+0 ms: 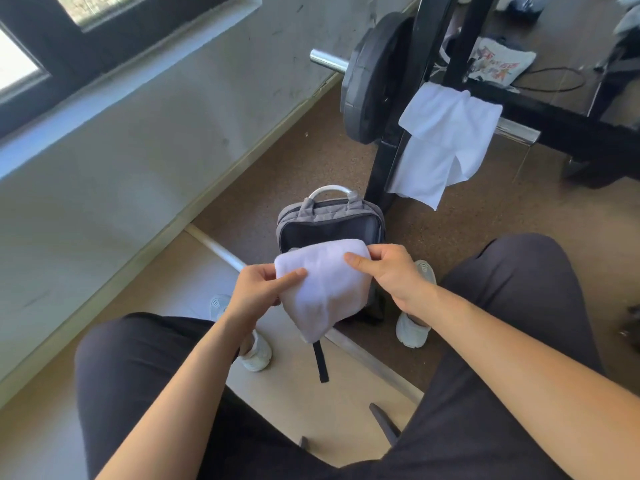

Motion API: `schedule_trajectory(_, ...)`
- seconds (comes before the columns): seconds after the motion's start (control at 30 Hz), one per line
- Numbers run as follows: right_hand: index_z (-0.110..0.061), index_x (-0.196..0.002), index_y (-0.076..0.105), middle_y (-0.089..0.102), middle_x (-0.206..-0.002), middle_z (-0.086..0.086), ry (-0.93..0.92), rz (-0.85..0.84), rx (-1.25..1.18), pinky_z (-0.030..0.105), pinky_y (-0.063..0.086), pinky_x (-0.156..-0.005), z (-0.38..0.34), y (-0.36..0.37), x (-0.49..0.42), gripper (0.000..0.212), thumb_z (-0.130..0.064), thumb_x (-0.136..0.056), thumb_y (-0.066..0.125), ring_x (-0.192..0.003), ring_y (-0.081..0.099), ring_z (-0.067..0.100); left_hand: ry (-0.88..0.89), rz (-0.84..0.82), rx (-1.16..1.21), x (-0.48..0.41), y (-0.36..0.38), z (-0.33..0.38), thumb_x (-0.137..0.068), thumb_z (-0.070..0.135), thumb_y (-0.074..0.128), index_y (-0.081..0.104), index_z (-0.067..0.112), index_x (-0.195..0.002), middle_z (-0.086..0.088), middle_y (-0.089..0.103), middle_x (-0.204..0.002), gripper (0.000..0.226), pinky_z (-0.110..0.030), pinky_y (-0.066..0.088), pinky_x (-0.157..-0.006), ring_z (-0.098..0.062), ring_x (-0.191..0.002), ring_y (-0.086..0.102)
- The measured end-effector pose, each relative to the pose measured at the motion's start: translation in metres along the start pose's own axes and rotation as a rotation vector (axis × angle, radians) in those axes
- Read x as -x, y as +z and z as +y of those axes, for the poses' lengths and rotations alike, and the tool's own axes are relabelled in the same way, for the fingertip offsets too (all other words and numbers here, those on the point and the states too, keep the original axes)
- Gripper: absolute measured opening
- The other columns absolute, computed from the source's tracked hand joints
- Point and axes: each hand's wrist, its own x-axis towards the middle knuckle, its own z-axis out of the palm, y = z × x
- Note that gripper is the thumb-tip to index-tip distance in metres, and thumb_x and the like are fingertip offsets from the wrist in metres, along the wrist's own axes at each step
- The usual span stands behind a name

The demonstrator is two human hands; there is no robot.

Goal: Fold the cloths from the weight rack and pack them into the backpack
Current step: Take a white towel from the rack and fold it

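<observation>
Folded white cloth (323,285) is pinched at its side edges by left hand (258,291) and right hand (391,273), held just above the open grey backpack (330,220). Second white cloth (446,140) is draped over the weight rack (554,123) behind, beside a weight plate (370,81).

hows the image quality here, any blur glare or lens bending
Head view: the wide lens bends the wall and the window, blown out white; daylight washes texture from the folded cloth pinched by the left hand and right hand; the chrome bar end glints; the top right corner is smeared; the backpack and hanging cloth read clearly.
</observation>
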Motion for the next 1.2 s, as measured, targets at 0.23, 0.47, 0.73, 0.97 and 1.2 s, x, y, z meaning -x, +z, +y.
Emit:
schedule_trajectory(0.23,-0.014,-0.079,0.078,0.052,-0.148,-0.014,-0.19,0.088,0.096,0.034,0.035,-0.111,-0.002,-0.005,-0.009,0.035,-0.048,-0.084,0.075,-0.129,0.045,-0.004,0.257,0.223,-0.058,-0.006,-0.004,-0.005,-0.076,0.048,0.087,0.075,0.011,-0.068,0.023,0.06,-0.136,0.04,-0.025,0.033,-0.103,-0.001,-0.135,0.038)
schedule_trajectory(0.47,-0.006,-0.125,0.07,0.072,-0.125,0.007,-0.19,-0.099,-0.279,0.028,0.043,-0.104,-0.014,-0.013,0.001,0.069,-0.061,-0.083,0.064,-0.119,0.065,0.013,0.318,0.044,0.33,0.003,-0.003,0.004,-0.072,0.055,0.083,0.074,0.011,-0.086,0.002,0.075,-0.094,0.047,-0.041,0.046,-0.088,-0.02,-0.103,0.068)
schedule_trajectory(0.73,-0.015,-0.118,0.072,0.072,-0.121,0.012,-0.094,-0.156,-0.393,0.047,0.049,-0.1,-0.014,-0.011,-0.001,0.038,-0.037,-0.087,0.074,-0.114,0.067,0.028,0.224,-0.117,0.396,0.004,-0.002,0.009,-0.08,0.032,0.078,0.065,0.021,-0.124,-0.005,0.073,-0.114,0.047,-0.042,0.055,-0.084,-0.024,-0.106,0.069)
schedule_trajectory(0.97,-0.011,-0.12,0.069,0.071,-0.123,0.014,-0.014,-0.203,-0.385,0.045,0.054,-0.101,-0.006,-0.005,-0.004,0.036,-0.015,-0.085,0.073,-0.117,0.067,0.028,0.027,-0.172,0.364,0.003,-0.001,0.007,-0.09,0.041,0.068,0.07,0.02,-0.122,-0.01,0.075,-0.117,0.038,-0.049,0.052,-0.096,-0.026,-0.106,0.072)
schedule_trajectory(1.2,0.002,-0.124,0.067,0.072,-0.123,0.016,0.202,-0.235,-0.445,0.043,0.051,-0.104,-0.01,-0.008,-0.007,0.034,-0.015,-0.094,0.065,-0.118,0.067,0.03,-0.111,-0.161,0.389,0.005,0.003,0.011,-0.09,0.042,0.071,0.075,0.002,-0.109,-0.023,0.074,-0.114,0.044,-0.048,0.051,-0.099,-0.032,-0.1,0.072)
